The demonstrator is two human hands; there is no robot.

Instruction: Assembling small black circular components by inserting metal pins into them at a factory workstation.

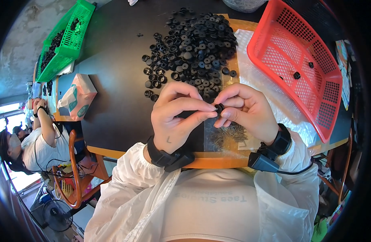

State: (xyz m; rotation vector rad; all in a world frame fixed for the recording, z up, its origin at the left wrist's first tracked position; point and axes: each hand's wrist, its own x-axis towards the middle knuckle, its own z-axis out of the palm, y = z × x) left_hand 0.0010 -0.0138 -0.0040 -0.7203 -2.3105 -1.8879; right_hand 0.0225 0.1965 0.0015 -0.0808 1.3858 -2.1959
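Above the table's near edge, my two hands meet fingertip to fingertip. My right hand (250, 113) pinches a small black round knob-like part (219, 109) between thumb and fingers. My left hand (177, 111) is closed in a pinch against the left side of that part; what its fingertips hold is too small to make out. Just beyond the hands spreads a large heap of black round parts (197, 44), some like hollow cups, others like discs with a central hole. Below my right hand lies a pile of thin metal screws or pins (234, 135) on clear plastic.
A red perforated basket (292, 74) with a few black parts stands at right, beside clear plastic sheeting (258, 86). At left are a tissue box (82, 97) and a green basket (68, 40) of black parts. Another person (40, 141) sits at the far left near a wooden chair (74, 173).
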